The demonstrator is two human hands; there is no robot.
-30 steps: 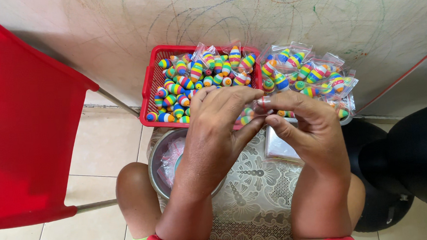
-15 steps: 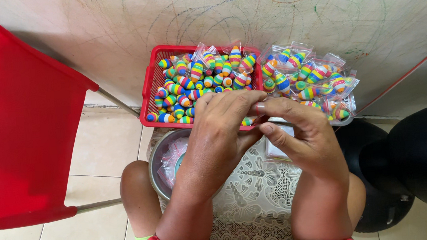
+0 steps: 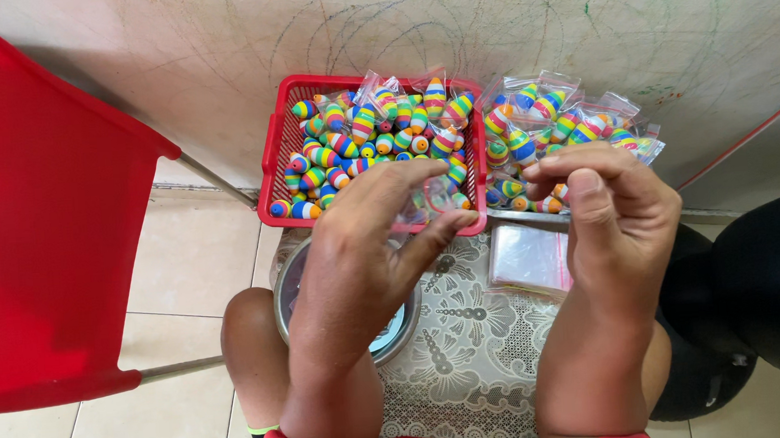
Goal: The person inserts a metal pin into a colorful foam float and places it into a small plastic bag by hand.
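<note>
Small clear plastic bag point(image 3: 432, 200) is what I see pinched between both hands in the head view, held up just in front of the near rim of the red basket point(image 3: 275, 145); it is see-through and hard to make out, and I cannot tell whether anything is inside it; my left hand point(image 3: 369, 247) has its fingers curled forward and its thumb stretched out to the right, closed on the bag's left edge; my right hand point(image 3: 611, 210) is bent into a loose fist, fingertips turned left toward the bag, and it seems to nip the right edge, though that contact is partly hidden; the basket sits against the scribbled wall point(image 3: 522, 21) and is full of rainbow-striped oval toys point(image 3: 349, 145), some of them bagged; just right of it lies a heap of bagged striped toys point(image 3: 565, 127), touching the basket's side; below my right hand a stack of empty clear bags point(image 3: 528, 257) rests on the lace cloth point(image 3: 470, 349); under my left wrist a round metal bowl point(image 3: 288, 288) shows in part; a red plastic chair point(image 3: 47, 222) stands on the tiled floor point(image 3: 185, 268) at the left.
</note>
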